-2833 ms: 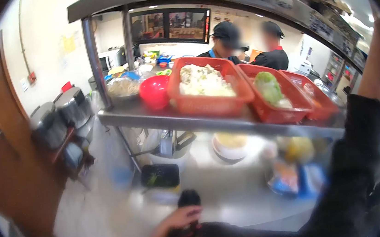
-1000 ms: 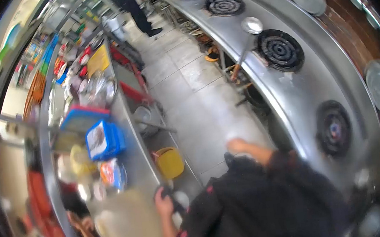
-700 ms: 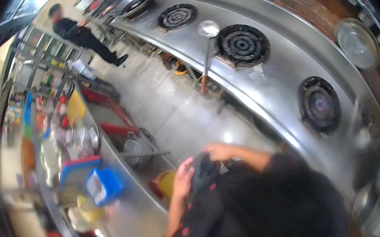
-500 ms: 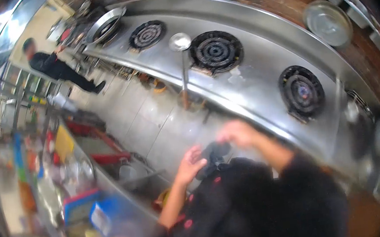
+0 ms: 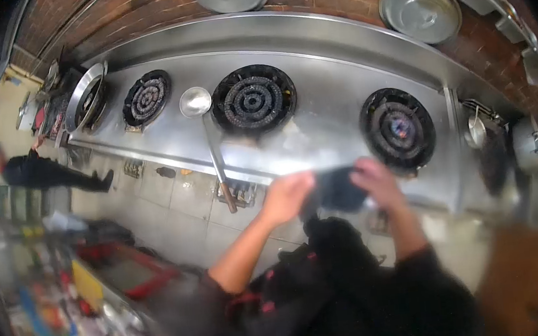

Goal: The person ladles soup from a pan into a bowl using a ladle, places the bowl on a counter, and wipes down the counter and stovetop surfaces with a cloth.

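Observation:
A dark grey cloth [image 5: 335, 190] is stretched between my two hands at the stove's front edge. My left hand [image 5: 289, 197] grips its left end, and my right hand [image 5: 375, 183] grips its right end; both are somewhat blurred. Left of my hands, a ladle [image 5: 196, 102] lies with its bowl on the steel stove top [image 5: 318, 138] and its wooden handle sticking out past the front edge. Beyond my hands are a large black burner [image 5: 253, 101] and, to the right, another burner [image 5: 399, 129] with a bluish glow at its centre.
A third burner [image 5: 147, 98] and a wok [image 5: 86, 98] are farther left on the range. Metal lids [image 5: 420, 10] rest against the brick wall. Another person [image 5: 46, 169] in dark clothes stands at far left. A cluttered counter with a red-framed box [image 5: 122, 269] stands at lower left.
My view has swung toward the stove. My hands have risen toward its front edge, and the cloth, bunched before, is now spread between them with both hands gripping it.

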`<state>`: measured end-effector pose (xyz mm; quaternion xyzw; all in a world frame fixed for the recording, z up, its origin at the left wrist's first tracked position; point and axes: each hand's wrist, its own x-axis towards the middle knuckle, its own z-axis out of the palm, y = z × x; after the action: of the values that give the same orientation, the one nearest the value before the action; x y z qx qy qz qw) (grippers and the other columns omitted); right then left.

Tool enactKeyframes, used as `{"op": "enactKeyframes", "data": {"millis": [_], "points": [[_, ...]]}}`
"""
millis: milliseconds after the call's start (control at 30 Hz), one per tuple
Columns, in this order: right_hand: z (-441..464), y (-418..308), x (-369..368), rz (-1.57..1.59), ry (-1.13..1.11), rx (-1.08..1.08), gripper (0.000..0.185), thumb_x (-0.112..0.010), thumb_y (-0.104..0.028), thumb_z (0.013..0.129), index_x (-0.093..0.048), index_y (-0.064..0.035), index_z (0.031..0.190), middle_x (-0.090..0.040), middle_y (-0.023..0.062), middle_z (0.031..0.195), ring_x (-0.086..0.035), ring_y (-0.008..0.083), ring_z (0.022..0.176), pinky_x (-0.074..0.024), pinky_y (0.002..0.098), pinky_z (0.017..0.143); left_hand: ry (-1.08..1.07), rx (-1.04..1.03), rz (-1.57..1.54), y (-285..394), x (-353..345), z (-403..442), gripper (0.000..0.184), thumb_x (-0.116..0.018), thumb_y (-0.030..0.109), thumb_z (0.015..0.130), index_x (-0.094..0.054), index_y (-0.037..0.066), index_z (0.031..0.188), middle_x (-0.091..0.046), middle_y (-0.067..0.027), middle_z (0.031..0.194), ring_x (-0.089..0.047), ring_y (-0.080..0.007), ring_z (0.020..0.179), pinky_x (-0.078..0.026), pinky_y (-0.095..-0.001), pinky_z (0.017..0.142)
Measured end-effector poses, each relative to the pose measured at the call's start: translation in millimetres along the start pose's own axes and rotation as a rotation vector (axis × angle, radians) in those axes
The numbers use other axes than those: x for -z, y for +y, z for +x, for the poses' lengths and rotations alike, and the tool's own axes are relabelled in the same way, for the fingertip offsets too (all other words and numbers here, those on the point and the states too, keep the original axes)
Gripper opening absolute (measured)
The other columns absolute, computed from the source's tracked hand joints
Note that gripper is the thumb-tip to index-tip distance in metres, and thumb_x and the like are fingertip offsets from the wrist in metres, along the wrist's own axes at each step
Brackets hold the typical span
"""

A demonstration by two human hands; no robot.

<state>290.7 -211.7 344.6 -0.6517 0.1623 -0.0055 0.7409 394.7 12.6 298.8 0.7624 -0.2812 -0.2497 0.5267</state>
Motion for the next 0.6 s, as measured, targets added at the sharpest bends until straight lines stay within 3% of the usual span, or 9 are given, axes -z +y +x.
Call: {"op": "enactKeyframes", "data": {"millis": [67,167,200,300,367,433,467,500,600], "points": [[49,-4,33,0.014,-0.073,0.032,0.015,-0.064,-0.011,0.089,-0.059,-0.0016,0.1,-0.063,0.0,0.085,-0.058,0.0073,0.076,-0.0477,0.0233,0.069,0.029,0.019,-0.079,11,-1,55,0.025,-0.058,0.015,0.094,-0.064,-0.004,0.111,-0.067,-0.008,0.1,-0.06,-0.0132,0.092,-0.047,-0.0271,0.084],[129,-45,66,-0.54,0.156,0.19,0.017,-0.066,-0.017,0.087,-0.062,-0.0007,0.089,-0.061,-0.0001,0.081,-0.056,0.0084,0.075,-0.0471,0.0258,0.071,0.094,-0.017,-0.094,5,-10,143,0.025,-0.059,0.016,0.094,-0.064,-0.002,0.11,-0.067,-0.0088,0.099,-0.06,-0.014,0.091,-0.048,-0.0281,0.082],[163,-50,79,-0.486,0.114,0.12,0.021,-0.065,-0.02,0.088,-0.062,0.0008,0.088,-0.063,0.0025,0.082,-0.057,0.0098,0.077,-0.0472,0.0275,0.073,0.175,-0.104,-0.009,3,-12,169,0.026,-0.059,0.018,0.093,-0.064,-0.001,0.111,-0.066,-0.0096,0.099,-0.061,-0.0146,0.09,-0.049,-0.0285,0.08],[288,12,119,-0.599,0.048,0.215,0.034,-0.061,-0.03,0.091,-0.063,0.0003,0.107,-0.066,0.0128,0.101,-0.062,0.0183,0.094,-0.0475,0.0311,0.083,0.283,-0.211,0.151,-31,-10,197,0.029,-0.061,0.021,0.093,-0.063,0.001,0.113,-0.066,-0.011,0.099,-0.061,-0.0156,0.088,-0.05,-0.0293,0.075],[340,71,120,-1.361,0.365,0.167,0.058,-0.052,-0.044,0.093,-0.049,-0.0019,0.133,-0.051,0.023,0.132,-0.048,0.0314,0.124,-0.0366,0.0409,0.103,0.301,-0.217,0.228,-66,-9,185,0.03,-0.062,0.022,0.092,-0.062,0.002,0.115,-0.066,-0.0116,0.099,-0.062,-0.0161,0.088,-0.05,-0.0296,0.073],[349,104,86,-1.407,0.263,-0.253,0.073,-0.043,-0.051,0.093,-0.03,-0.0027,0.146,-0.024,0.0275,0.15,-0.018,0.0427,0.14,-0.0153,0.0505,0.114,0.144,-0.068,0.193,-90,-5,137,0.032,-0.062,0.022,0.092,-0.061,0.0,0.116,-0.065,-0.0115,0.1,-0.062,-0.0151,0.087,-0.05,-0.029,0.071],[354,145,71,-1.439,0.365,-0.172,0.076,-0.043,-0.051,0.093,-0.026,-0.0007,0.147,-0.017,0.0292,0.152,-0.011,0.0447,0.141,-0.0078,0.0547,0.114,0.116,0.019,0.156,-91,-1,114,0.032,-0.062,0.021,0.092,-0.06,0.0,0.116,-0.065,-0.0117,0.101,-0.062,-0.0152,0.087,-0.05,-0.0287,0.072],[352,160,52,-1.455,0.47,-0.116,0.077,-0.042,-0.052,0.093,-0.027,0.0016,0.146,-0.016,0.0297,0.152,-0.011,0.0446,0.142,-0.0082,0.053,0.115,0.089,0.111,0.117,-89,2,89,0.032,-0.061,0.02,0.092,-0.06,-0.001,0.116,-0.065,-0.012,0.102,-0.062,-0.0152,0.088,-0.05,-0.0284,0.074],[330,169,2,-1.489,0.29,0.014,0.072,-0.041,-0.047,0.094,-0.029,0.0027,0.145,-0.018,0.0279,0.152,-0.013,0.0425,0.142,-0.0076,0.0521,0.115,0.075,0.33,0.098,-127,-1,18,0.033,-0.061,0.019,0.093,-0.059,-0.002,0.117,-0.064,-0.0125,0.102,-0.061,-0.0159,0.088,-0.05,-0.0284,0.079]]}}
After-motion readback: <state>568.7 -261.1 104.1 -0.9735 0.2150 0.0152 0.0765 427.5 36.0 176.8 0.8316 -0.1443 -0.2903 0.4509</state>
